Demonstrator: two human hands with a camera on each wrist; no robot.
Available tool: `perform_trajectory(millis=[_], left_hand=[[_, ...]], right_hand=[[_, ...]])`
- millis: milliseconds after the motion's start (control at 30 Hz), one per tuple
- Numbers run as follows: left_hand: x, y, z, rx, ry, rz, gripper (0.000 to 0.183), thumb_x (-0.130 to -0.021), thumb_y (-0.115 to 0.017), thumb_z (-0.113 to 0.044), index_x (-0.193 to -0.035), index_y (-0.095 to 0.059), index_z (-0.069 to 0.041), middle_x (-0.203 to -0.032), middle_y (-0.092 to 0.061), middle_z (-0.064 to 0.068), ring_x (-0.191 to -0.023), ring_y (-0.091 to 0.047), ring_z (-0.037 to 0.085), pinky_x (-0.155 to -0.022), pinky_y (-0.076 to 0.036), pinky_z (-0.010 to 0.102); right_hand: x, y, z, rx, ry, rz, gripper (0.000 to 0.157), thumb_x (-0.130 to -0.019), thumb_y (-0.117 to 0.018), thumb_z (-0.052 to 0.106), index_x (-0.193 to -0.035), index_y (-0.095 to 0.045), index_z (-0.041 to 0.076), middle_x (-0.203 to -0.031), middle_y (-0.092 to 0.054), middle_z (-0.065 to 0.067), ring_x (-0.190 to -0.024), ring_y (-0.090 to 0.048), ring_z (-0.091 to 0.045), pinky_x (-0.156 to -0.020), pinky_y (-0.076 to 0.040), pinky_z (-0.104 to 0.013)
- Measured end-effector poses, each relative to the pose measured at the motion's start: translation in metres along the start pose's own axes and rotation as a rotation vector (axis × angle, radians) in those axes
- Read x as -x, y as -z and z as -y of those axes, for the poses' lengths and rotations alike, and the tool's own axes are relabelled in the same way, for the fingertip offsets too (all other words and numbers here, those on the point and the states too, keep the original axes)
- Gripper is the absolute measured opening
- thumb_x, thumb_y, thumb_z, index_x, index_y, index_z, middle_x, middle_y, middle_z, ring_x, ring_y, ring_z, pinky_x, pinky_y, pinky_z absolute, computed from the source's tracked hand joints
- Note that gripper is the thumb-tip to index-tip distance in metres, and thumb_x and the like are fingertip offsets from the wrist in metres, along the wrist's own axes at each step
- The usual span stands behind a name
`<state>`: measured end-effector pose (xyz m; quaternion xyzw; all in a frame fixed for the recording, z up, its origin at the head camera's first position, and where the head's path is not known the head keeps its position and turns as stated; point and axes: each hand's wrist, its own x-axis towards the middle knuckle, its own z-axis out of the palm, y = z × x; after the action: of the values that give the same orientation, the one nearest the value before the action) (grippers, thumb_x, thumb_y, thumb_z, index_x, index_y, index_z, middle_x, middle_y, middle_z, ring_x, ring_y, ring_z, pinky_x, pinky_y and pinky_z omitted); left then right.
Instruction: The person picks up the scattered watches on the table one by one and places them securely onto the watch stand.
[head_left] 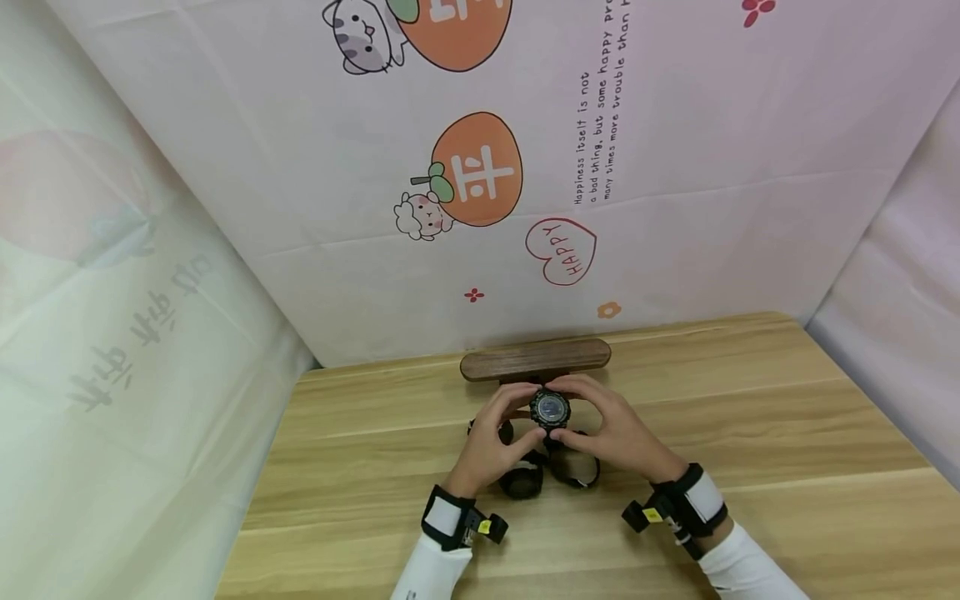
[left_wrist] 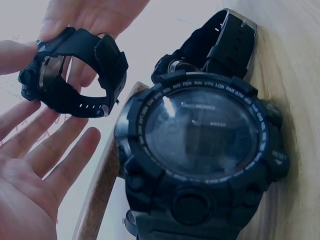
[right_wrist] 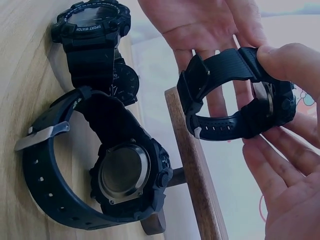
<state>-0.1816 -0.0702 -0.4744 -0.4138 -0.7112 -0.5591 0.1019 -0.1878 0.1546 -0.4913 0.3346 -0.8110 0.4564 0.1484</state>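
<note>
Between both hands is a black digital sports watch (head_left: 551, 408), raised in front of the wooden stand with its round face turned up toward the head camera. My left hand (head_left: 483, 454) pinches the left side of its case between thumb and fingers. On the right side, the thumb and fingers of my right hand (head_left: 622, 429) grip the case likewise. Both wrist views show the held watch's ribbed strap (left_wrist: 82, 45) fastened into a loop, hanging behind the case. Below the hands lie more black watches, one with its metal case back (right_wrist: 125, 172) showing in the right wrist view.
A dark wooden bar stand (head_left: 536, 358) stands at the table's back edge. On the wood-grain table (head_left: 360, 483), a large-faced black watch (left_wrist: 200, 130) sits near another buckled watch (left_wrist: 230, 50). A printed white cloth (head_left: 360, 275) hangs behind.
</note>
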Motion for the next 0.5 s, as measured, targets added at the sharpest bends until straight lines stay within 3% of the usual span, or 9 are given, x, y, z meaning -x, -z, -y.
perform_trajectory(millis=[333, 500], left_hand=[[-0.003, 0.007, 0.005, -0.049, -0.021, 0.003, 0.045, -0.089, -0.062, 0.005, -0.131, -0.047, 0.009, -0.129, -0.049, 0.028, -0.117, -0.052, 0.037, -0.089, -0.05, 0.056], [-0.004, 0.015, 0.014, -0.133, -0.025, -0.026, 0.042, -0.091, -0.062, 0.002, -0.131, -0.05, 0.002, -0.128, -0.051, 0.025, -0.117, -0.051, 0.035, -0.094, -0.049, 0.049]], right_hand=[[0.0, 0.003, -0.002, 0.029, 0.022, -0.014, 0.061, -0.081, -0.078, 0.026, -0.137, -0.052, 0.02, -0.132, -0.054, 0.002, -0.117, -0.053, -0.017, -0.092, -0.05, -0.046], [-0.001, 0.007, -0.008, 0.058, -0.001, -0.021, 0.061, -0.082, -0.077, 0.03, -0.137, -0.052, 0.02, -0.135, -0.053, 0.002, -0.119, -0.051, -0.018, -0.094, -0.048, -0.047]])
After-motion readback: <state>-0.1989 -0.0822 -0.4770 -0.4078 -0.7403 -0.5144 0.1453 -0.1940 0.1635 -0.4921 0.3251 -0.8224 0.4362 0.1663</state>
